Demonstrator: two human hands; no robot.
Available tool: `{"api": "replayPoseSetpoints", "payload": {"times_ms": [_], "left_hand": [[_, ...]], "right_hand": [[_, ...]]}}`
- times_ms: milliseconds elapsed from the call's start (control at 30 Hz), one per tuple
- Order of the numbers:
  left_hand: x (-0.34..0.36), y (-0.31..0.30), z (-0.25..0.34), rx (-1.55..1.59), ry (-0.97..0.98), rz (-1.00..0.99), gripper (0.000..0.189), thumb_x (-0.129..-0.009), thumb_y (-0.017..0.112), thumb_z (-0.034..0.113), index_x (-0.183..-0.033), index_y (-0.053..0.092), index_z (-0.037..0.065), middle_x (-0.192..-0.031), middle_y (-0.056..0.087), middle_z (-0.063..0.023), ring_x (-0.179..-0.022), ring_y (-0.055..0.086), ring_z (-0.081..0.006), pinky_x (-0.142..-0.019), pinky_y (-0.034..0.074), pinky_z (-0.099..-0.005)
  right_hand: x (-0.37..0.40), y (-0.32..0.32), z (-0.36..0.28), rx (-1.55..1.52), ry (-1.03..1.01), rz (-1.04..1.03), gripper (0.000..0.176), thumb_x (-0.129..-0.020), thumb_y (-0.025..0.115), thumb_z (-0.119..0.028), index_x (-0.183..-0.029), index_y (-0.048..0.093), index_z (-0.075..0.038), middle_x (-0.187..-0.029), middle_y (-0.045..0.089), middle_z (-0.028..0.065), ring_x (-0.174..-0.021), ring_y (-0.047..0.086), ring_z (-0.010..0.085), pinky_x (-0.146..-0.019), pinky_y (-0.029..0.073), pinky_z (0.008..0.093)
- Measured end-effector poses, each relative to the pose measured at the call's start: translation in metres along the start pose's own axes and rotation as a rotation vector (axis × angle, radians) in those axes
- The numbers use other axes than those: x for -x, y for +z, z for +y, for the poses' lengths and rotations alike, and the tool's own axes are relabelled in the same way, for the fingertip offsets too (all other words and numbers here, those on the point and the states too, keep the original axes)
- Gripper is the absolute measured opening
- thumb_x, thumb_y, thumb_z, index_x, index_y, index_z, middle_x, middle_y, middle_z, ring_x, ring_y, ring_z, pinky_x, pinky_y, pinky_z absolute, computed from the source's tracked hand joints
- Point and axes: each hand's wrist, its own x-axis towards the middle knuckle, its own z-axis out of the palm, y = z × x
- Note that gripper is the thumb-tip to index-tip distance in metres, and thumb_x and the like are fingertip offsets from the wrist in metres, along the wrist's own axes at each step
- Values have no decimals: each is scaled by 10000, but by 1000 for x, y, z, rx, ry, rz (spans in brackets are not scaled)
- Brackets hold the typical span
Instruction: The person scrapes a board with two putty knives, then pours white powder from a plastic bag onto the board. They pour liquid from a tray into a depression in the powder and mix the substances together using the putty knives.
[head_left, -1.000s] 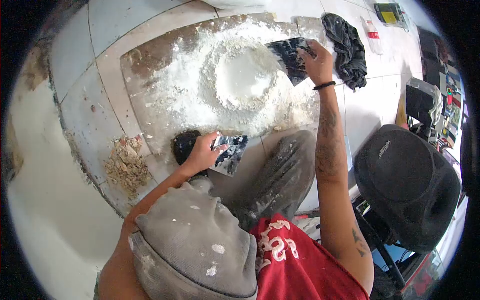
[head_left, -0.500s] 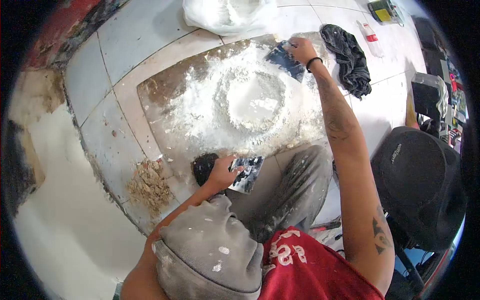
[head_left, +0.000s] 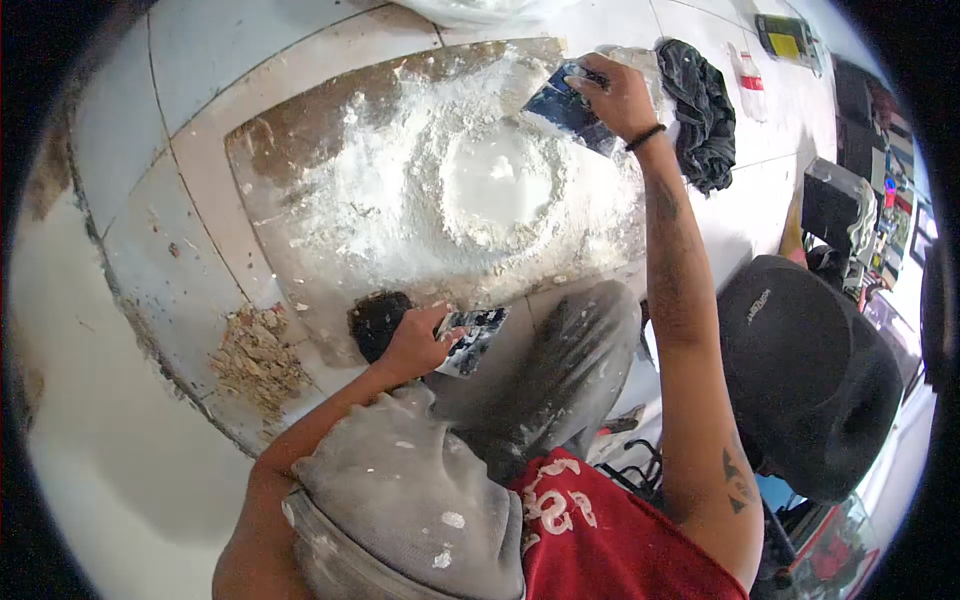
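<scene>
1. Right hand [head_left: 620, 95] clenched on dark scraper [head_left: 563, 105], blade at far rim of powder ring [head_left: 400, 195]
2. Left hand [head_left: 413, 345] grasps second scraper [head_left: 476, 335] at near edge of board [head_left: 288, 130]
3. Judgement: fold rim inward thinly; keep pool [head_left: 498, 182] walled

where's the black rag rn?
Head view, upper right: the black rag lies on the tiled floor, just beyond the right hand holding a scraper at the powder pile's edge.

2 scrapers [head_left: 560, 105] [head_left: 478, 332], 1 powder mound [head_left: 450, 190], 1 blk cloth [head_left: 705, 100], 1 rubble pile [head_left: 255, 355], 1 speaker [head_left: 810, 380].
</scene>
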Motion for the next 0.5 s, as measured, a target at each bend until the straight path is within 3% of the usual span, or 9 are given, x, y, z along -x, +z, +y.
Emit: {"api": "replayPoseSetpoints", "payload": {"times_ms": [100, 167, 333, 500], "left_hand": [[3, 10, -14, -34, 149, 133, 359, -771, 669, 287, -996, 586, 20, -899, 604, -197, -837, 560, -356, -757, 416, -419], [2, 7, -14, 39, 87, 22, 358, -774, 667, 284, -1006, 579, 26, -897, 605, -194, -822, 558, -370, -762, 413, -429], [3, -1, -10, 63, -15, -108, 367, -773, 668, 285, -1019, 574, 30, -948, 606, -190, -852, 557, -387, -788, 414, -431], [6, 3, -16, 109, 121, 31, 372, -759, 686, 266, -1021, 573, 27, -894, 615, -184, -817, 565, -381, -739, 428, -432]], "right_hand": [[1, -7, -12, -45, -14, 96, 244, -778, 654, -261, -924, 634, -67, -808, 650, 159, -768, 636, 322, -674, 493, 355], [-7, -5, -1, -58, 21, 164, 238, -770, 663, -248, -911, 636, -58, -801, 651, 160, -765, 640, 314, -662, 494, 344], [-27, 25, 13, 32, 19, 117, 269, -756, 670, -271, -907, 636, -51, -813, 646, 166, -762, 633, 327, -666, 496, 366], [-39, 52, 5, -49, 50, -6, 270, -757, 663, -274, -906, 630, -52, -796, 641, 165, -737, 630, 325, -662, 493, 364]]}}
